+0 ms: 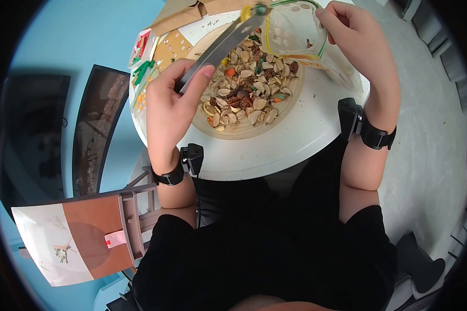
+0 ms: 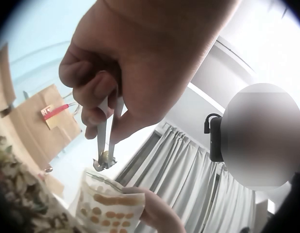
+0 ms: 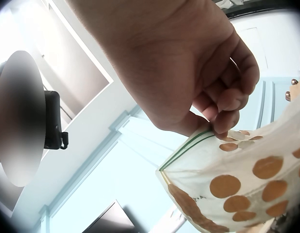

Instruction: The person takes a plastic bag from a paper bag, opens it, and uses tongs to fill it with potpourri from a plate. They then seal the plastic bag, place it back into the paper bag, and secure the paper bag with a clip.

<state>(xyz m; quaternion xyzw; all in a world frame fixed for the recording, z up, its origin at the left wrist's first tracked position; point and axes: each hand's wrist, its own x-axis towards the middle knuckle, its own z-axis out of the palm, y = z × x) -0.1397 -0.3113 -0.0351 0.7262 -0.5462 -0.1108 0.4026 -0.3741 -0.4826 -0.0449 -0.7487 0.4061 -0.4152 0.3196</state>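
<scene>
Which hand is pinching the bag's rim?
The right hand: its thumb and fingers pinch the green-edged rim of the bag, while the left hand holds the tongs.

Shows no readable text, label, brand, number or sign. Bears tiny dark marks on the dotted bag (image 3: 201, 184), too small to make out. Carries marks on the card (image 2: 55, 122) with the red strip, too blurred to read. Has a faint mark on the tabletop (image 1: 275, 155), too unclear to call a number.
</scene>
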